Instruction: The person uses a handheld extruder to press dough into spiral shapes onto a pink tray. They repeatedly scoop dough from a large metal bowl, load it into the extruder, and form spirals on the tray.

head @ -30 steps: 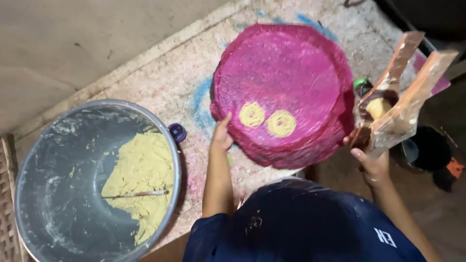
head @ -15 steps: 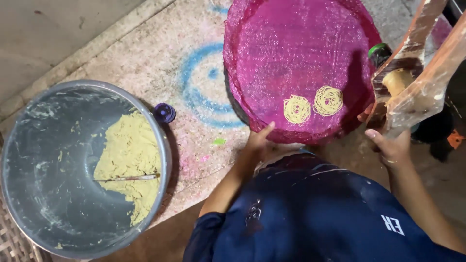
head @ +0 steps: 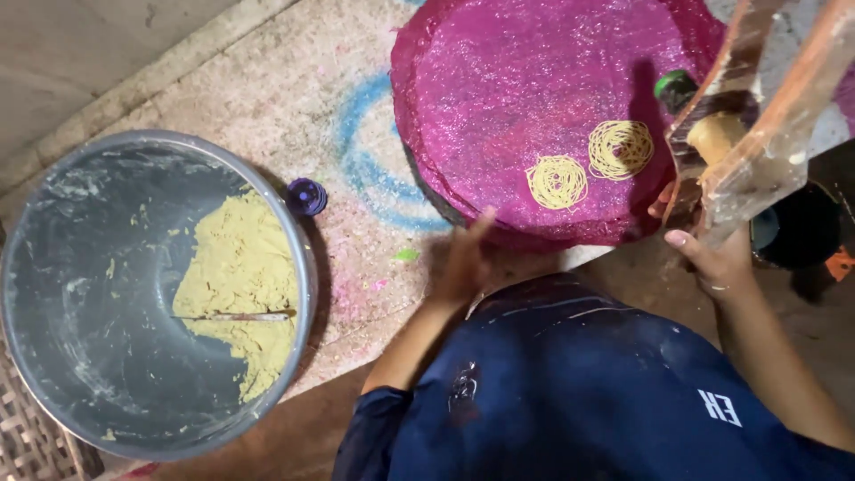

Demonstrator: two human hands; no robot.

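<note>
**Tray turned, left hand off the rim**

At 9 o'clock, grey metal basin [head: 80, 294], same as a second ago: yellow dough [head: 240, 267] heaped against its right wall, thin stick [head: 233, 316] lying across the heap. Just past the basin's rim at 2 o'clock, small purple cap [head: 306, 196]. Further right, blue chalk ring [head: 361, 151] on the pale floor, partly under the pink round tray [head: 534, 80].

Changed since a second ago: left hand [head: 463, 263], then gripping the tray's near rim, now drawn back below that rim, fingers loose and spread, holding nothing; blurred, so contact with the rim not clear. Two noodle coils [head: 557, 182] [head: 621, 149] now at 6 and 4 o'clock on the tray, nearer the press than before, which suggests a turn of the tray. Most of the tray surface from 7 through 12 to 2 o'clock bare.

At 3 o'clock, right hand [head: 717, 263] closed around the lower end of the wooden press [head: 757, 116], held tilted over the tray's right rim, much as before. Behind it, dark pot [head: 797, 227].

Room: open floor between basin and tray, broken only by the cap. Tight at the right rim, with press and pot close together. Near edge crowded by the blue-shirted body.
</note>
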